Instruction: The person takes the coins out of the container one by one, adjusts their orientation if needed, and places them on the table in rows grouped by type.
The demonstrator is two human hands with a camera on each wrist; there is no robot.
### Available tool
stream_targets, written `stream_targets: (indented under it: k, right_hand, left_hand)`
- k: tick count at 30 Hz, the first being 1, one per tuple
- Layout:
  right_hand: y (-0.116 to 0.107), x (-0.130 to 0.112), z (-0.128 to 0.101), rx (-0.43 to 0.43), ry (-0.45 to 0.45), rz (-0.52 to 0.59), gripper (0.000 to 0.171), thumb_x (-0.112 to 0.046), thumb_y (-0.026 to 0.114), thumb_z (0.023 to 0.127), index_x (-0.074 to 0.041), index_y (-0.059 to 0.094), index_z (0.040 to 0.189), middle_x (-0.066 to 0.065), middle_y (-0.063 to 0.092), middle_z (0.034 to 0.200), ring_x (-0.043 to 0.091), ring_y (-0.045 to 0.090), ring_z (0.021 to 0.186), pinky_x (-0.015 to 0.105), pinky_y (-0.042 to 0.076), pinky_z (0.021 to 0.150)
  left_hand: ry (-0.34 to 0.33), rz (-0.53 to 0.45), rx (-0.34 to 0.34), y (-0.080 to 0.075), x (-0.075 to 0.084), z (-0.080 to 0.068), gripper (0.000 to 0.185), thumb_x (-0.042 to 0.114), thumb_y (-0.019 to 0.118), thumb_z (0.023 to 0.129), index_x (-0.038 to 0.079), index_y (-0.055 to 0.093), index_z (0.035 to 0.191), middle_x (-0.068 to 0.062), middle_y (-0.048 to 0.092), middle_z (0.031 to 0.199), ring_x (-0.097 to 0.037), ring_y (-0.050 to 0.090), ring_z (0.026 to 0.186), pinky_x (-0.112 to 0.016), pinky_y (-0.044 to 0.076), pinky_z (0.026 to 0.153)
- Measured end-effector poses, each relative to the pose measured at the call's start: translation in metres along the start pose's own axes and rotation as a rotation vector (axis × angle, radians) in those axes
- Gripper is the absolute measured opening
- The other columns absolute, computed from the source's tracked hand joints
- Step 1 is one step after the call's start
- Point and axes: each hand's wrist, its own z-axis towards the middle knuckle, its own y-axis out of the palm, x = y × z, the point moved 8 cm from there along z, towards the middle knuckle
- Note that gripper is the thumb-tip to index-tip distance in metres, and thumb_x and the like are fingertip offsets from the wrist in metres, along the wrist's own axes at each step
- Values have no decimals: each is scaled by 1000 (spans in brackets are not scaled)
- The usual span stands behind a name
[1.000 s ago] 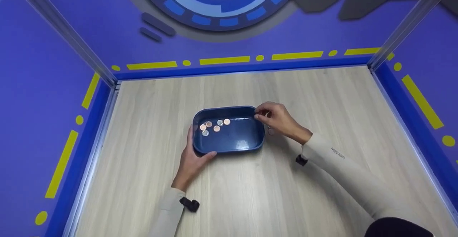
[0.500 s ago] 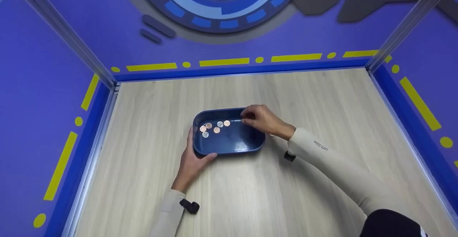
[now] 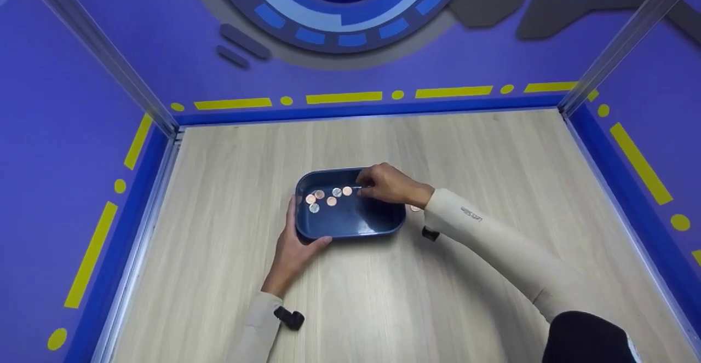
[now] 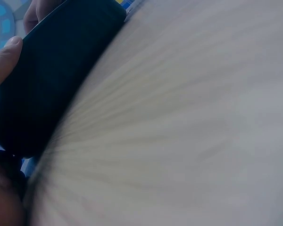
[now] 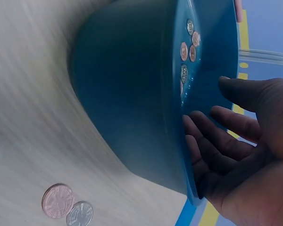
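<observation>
A dark blue rectangular plastic container with rounded corners stands on the table. Several copper and silver coins lie on its floor towards the left end. My left hand grips that end, its thumb along the front wall and its fingers along the left side. Over the right end, my right hand reaches inside, just right of the coins. In the right wrist view its thumb and loosely bent fingers are apart, and no coin shows between them. A copper coin and a silver coin lie outside on the table.
Pale wood-grain tabletop surrounds the container. Blue printed panels with yellow marks rise at the back and both sides, joined by metal corner posts.
My right hand has moved left from the container's right rim to inside it, and its thumb and fingers now stand apart. The left hand and the container have stayed in place.
</observation>
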Motion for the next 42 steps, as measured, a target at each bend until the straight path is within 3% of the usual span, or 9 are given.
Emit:
stream_targets:
  k: [10,19,31,37,42]
  right_hand:
    - [16,-1,12,-36,-14,-86,24,-13,80,97,1,81,116,9,78,96,19,65,83,41,57,78]
    - [25,-7,22,-61,-80,-78,24,-9,81,96,5,80,115,16,81,105,26,74,92,44,62,86]
    - [29,-5,27,-94,-48,-130,19,-7,82,96,1,82,113,11,82,106,20,72,91,43,62,87]
    - [32,-6,28,-150,-23,-145,23,-9,80,98,-1,82,120,11,82,111,22,75,98,43,62,92]
    - [35,-8,28,-152,-22,-151,24,-10,78,102,1,81,123,13,82,114,24,77,101,43,63,93]
  left_hand:
    - [-5,-23,-4,1,-3,-1,135,44,99,82,24,8,179,-16,29,180,-36,34,162,-56,28,131]
    - [-8,-18,2,0,-3,-1,135,46,99,81,25,9,179,-16,31,179,-37,35,161,-57,28,131]
    - [15,-5,-2,2,2,1,134,45,99,82,24,9,179,-18,32,178,-38,37,161,-58,31,130]
    - [37,10,7,0,3,1,133,43,98,82,18,11,179,-21,33,177,-42,38,159,-61,31,128]
    - [30,5,4,0,1,1,134,45,98,82,20,10,179,-19,32,178,-40,37,160,-59,30,129]
